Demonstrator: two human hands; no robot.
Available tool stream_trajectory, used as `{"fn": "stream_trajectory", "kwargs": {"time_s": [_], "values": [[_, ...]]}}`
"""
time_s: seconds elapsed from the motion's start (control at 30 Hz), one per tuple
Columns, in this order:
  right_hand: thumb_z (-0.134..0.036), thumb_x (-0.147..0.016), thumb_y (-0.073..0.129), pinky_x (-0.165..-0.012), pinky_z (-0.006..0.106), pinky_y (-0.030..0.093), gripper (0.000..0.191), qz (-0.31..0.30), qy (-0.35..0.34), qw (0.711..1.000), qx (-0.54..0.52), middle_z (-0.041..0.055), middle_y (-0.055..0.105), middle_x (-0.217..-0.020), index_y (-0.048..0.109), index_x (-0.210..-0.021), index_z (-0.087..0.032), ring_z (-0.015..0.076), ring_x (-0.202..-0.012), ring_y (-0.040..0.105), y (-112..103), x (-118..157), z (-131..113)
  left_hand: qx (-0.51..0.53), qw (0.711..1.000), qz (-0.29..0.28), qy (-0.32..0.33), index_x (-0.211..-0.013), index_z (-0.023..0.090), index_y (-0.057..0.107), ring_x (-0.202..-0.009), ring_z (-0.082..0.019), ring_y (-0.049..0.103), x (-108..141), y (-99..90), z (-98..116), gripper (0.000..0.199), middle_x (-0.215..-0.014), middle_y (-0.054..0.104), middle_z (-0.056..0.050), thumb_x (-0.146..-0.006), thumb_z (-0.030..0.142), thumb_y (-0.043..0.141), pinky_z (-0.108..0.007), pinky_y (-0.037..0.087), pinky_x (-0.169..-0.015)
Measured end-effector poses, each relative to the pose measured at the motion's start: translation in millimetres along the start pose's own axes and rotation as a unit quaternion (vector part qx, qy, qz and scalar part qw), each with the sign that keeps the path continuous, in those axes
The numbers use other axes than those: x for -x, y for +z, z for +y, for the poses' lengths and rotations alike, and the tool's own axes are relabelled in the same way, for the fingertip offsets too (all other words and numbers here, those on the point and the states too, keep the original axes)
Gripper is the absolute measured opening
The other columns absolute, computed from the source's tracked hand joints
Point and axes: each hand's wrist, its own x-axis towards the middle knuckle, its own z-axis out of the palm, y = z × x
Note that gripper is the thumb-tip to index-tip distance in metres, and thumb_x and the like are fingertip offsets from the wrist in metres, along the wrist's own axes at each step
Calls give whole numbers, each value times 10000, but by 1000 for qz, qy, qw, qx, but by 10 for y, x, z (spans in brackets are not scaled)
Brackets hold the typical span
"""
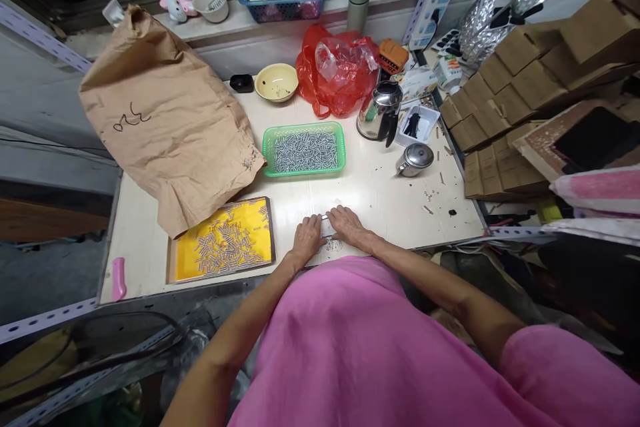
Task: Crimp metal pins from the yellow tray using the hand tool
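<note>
My left hand (pixel 306 237) and my right hand (pixel 347 224) lie close together on the white table (pixel 385 197) near its front edge. Between their fingertips is a small clear packet (pixel 327 227) with tiny metal parts; both hands touch it, and whether they grip it is hard to tell. A green basket (pixel 303 149) full of small silver metal pins stands straight beyond the hands. To the left, a shallow tray with a yellow bottom (pixel 223 247) holds several more silver pins.
A big brown paper sack (pixel 165 120) fills the left of the table. At the back are a yellow bowl (pixel 276 82), a red plastic bag (pixel 334 73), a steel kettle (pixel 379 112) and its lid (pixel 415 159). Flat cardboard boxes (pixel 505 113) are stacked at right.
</note>
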Motion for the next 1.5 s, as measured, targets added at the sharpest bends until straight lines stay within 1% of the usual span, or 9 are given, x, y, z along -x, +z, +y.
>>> {"fn": "stream_trajectory", "kwargs": {"time_s": [0.13,0.33,0.53,0.77,0.9,1.0,1.13,1.3,1.5], "values": [[-387,-732,801,-903,377,355,763,-4,28,1000,5,138,468,-1199,474,-1313,-17,261,-1042,385,10,49,1,-32,999,-13,1,-1456,81,312,-1100,-261,382,-45,-28,77,763,-1254,449,-104,-832,374,640,-404,412,-877],[-335,-778,768,-849,381,376,535,27,2,999,20,120,507,-1054,574,-1166,-22,257,-959,405,92,60,9,-42,999,4,24,-1375,92,396,-1101,-248,387,-109,-30,117,624,-1223,468,-93,-869,400,594,-427,434,-825],[-93,-913,545,-796,358,383,125,10,5,1000,0,94,534,-1004,614,-1015,-73,238,-941,439,103,89,-5,-20,1000,-12,11,-1141,145,530,-1071,-217,419,-126,-55,123,362,-1131,503,-33,-867,371,596,-355,459,-659],[-45,-955,407,-753,353,403,225,-59,3,998,-2,84,564,-991,623,-996,-92,234,-948,488,8,47,-29,-15,1000,-16,2,-1030,161,570,-1045,-199,435,-148,-38,138,216,-1061,537,-10,-914,339,531,-317,396,-571],[-74,-971,408,-767,354,407,225,-67,13,998,-4,79,570,-999,630,-1000,-99,235,-972,484,-28,30,-48,-15,1000,-20,0,-1028,156,585,-1046,-210,438,-148,-44,134,214,-1058,541,-23,-935,324,490,-332,409,-601],[-186,-934,567,-793,358,406,184,-36,35,999,-10,88,544,-1070,614,-1080,-85,243,-999,456,-29,79,-37,-7,1000,-1,0,-1247,156,522,-1067,-222,423,-92,-5,107,395,-1143,529,-28,-894,329,562,-369,442,-765],[-426,-795,741,-848,355,394,578,7,17,999,-42,84,520,-1128,559,-1225,-85,248,-1029,422,-19,155,46,-4,998,48,48,-1386,129,415,-1224,-229,308,20,115,39,556,-1383,394,-61,-879,272,590,-362,321,-1018],[-171,-935,560,-789,351,362,167,0,28,1000,-1,63,531,-1093,621,-1086,-134,241,-1027,418,25,58,203,-43,985,33,162,-1177,160,583,-1057,-221,379,113,205,21,325,-1161,505,-64,-981,182,324,-341,373,-844],[-79,-966,440,-767,361,309,191,32,-20,998,58,73,549,-995,621,-1007,-127,236,-954,421,29,-275,480,-17,983,19,183,-1161,131,593,-987,-218,389,138,288,99,335,-1058,541,-77,-972,146,316,-357,355,-879]]}}
